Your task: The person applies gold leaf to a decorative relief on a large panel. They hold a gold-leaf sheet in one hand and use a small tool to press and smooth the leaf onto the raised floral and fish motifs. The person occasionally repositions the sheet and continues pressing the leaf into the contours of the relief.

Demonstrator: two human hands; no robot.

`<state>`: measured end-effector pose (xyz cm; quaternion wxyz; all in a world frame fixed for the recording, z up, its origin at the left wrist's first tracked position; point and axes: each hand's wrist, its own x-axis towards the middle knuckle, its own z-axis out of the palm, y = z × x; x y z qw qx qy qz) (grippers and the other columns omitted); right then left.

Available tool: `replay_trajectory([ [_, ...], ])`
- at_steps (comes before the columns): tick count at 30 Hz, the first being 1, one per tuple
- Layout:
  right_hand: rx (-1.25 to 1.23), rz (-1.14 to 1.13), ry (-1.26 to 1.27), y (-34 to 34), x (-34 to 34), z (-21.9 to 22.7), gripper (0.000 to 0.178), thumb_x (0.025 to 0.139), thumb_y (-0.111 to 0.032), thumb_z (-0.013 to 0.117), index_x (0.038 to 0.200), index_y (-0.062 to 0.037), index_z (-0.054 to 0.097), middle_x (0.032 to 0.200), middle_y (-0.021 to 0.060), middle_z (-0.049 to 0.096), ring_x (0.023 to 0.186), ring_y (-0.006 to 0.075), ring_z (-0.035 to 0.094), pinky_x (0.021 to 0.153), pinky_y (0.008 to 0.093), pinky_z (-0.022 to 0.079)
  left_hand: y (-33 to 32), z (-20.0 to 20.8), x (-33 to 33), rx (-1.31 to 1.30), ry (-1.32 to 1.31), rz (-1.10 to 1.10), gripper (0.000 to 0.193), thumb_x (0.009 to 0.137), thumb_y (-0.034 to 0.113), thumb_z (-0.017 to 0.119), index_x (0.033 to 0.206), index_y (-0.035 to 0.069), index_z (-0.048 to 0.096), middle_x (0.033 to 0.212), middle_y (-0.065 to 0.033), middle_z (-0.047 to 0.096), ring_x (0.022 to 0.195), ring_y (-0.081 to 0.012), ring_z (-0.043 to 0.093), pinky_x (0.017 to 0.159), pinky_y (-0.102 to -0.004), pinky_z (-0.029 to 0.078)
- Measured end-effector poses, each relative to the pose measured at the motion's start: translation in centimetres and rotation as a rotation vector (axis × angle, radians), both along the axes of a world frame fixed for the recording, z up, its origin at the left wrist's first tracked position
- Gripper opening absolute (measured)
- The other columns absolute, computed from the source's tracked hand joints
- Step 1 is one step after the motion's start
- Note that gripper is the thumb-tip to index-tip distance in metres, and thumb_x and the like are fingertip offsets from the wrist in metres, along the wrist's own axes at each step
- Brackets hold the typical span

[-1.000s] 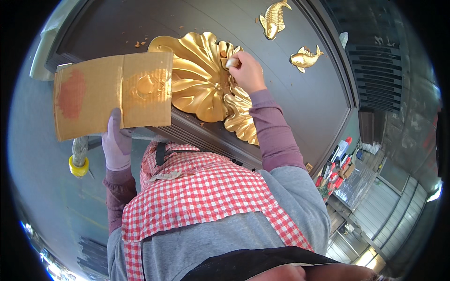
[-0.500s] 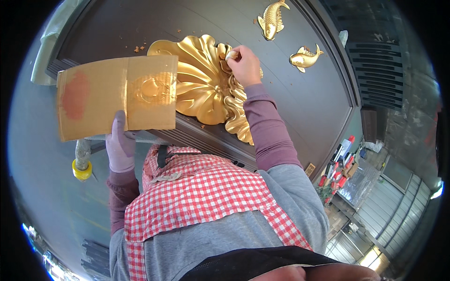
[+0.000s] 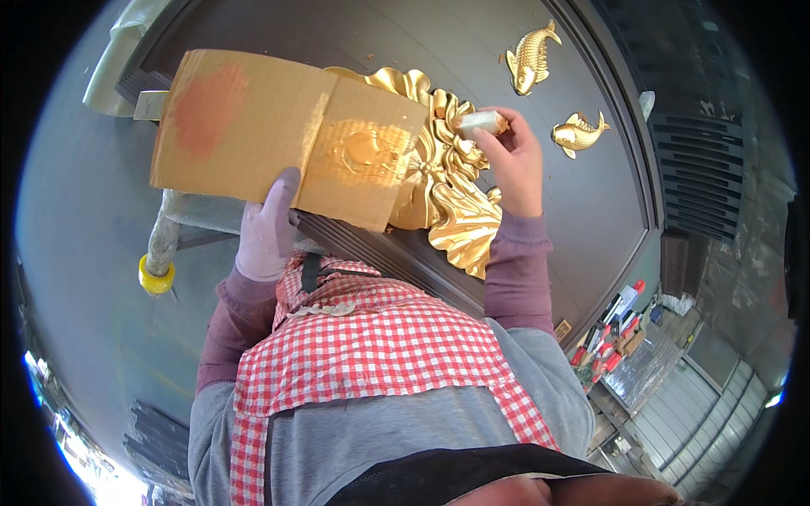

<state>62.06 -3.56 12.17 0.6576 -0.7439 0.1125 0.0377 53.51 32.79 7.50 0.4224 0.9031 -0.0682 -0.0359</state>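
In my gloved left hand (image 3: 268,232) is a flat piece of cardboard (image 3: 240,126), gripped at its near edge with the thumb on top. Wet-looking gold paint (image 3: 364,153) is smeared on its right half, and a reddish patch marks the left half. My bare right hand (image 3: 521,164) pinches a small whitish block (image 3: 478,126), its right end stained orange-brown; I cannot tell its material. Beneath both hands lies a gold lotus-like relief (image 3: 466,226), partly covered by the cardboard. The block is over the relief's right side; whether they touch is unclear.
The relief sits on a dark brown panel (image 3: 582,207) with a raised border. Two gold fish (image 3: 531,63) are mounted to the right. A wrapped leg with a yellow collar (image 3: 156,274) stands at left. Assorted red and white items (image 3: 612,337) lie at the lower right.
The cardboard has moved right and now covers more of the relief's left side. My right hand has turned, showing the block's stained end. The whole view has also shifted slightly.
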Motion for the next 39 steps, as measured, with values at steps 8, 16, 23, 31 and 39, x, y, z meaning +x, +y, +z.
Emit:
replay_trajectory([
  [8, -0.352, 0.413, -0.415, 6.6, -0.7, 4.6, 0.036, 0.083, 0.008, 0.079, 0.117, -0.0038, 0.074, 0.112, 0.0059, 0.072, 0.099, 0.0166, 0.07, 0.089, 0.0295, 0.056, 0.8, -0.8, -0.3, 0.249, -0.306, -0.072, 0.069, 0.076, -0.014, 0.064, 0.142, 0.006, 0.066, 0.125, -0.0207, 0.071, 0.102, -0.0415, 0.07, 0.081, -0.0444, 0.062],
  [16, -0.623, 0.492, -0.614, 8.9, -1.1, 3.2, 0.037, 0.076, 0.004, 0.081, 0.111, -0.0061, 0.075, 0.107, 0.0084, 0.072, 0.089, 0.0227, 0.071, 0.074, 0.0338, 0.059, 0.6, -0.6, -0.6, 0.209, -0.194, -0.065, 0.059, 0.084, -0.011, 0.062, 0.141, 0.003, 0.065, 0.128, -0.0191, 0.07, 0.106, -0.0415, 0.068, 0.092, -0.0483, 0.057],
  [23, -0.239, 0.003, -0.343, 5.0, -0.8, -1.2, 0.028, 0.086, 0.001, 0.078, 0.112, -0.0052, 0.072, 0.108, 0.0083, 0.071, 0.094, 0.0194, 0.071, 0.081, 0.0316, 0.059, 2.6, -2.4, -1.4, 0.032, -0.091, 0.093, 0.055, 0.087, -0.015, 0.06, 0.14, 0.0, 0.064, 0.122, -0.0203, 0.071, 0.084, -0.0321, 0.073, 0.067, -0.0375, 0.062],
  [31, -0.498, 0.088, -0.331, 3.9, 7.1, -11.2, 0.026, 0.093, -0.003, 0.075, 0.118, -0.0028, 0.072, 0.11, 0.0086, 0.073, 0.099, 0.0167, 0.071, 0.091, 0.0316, 0.059, 6.1, -3.6, -2.0, 0.074, -0.097, 0.206, 0.057, 0.089, -0.016, 0.057, 0.144, -0.002, 0.06, 0.122, -0.0218, 0.071, 0.085, -0.0299, 0.074, 0.07, -0.035, 0.062],
  [39, -0.627, 0.29, -0.341, 6.9, 11.5, -13.4, 0.025, 0.088, -0.007, 0.074, 0.113, -0.0039, 0.073, 0.101, 0.0095, 0.073, 0.087, 0.022, 0.072, 0.081, 0.0347, 0.059, 6.7, -3.4, -2.3, 0.085, -0.136, 0.219, 0.057, 0.09, -0.014, 0.058, 0.146, -0.003, 0.058, 0.118, -0.0254, 0.072, 0.091, -0.0361, 0.074, 0.074, -0.0377, 0.062],
])
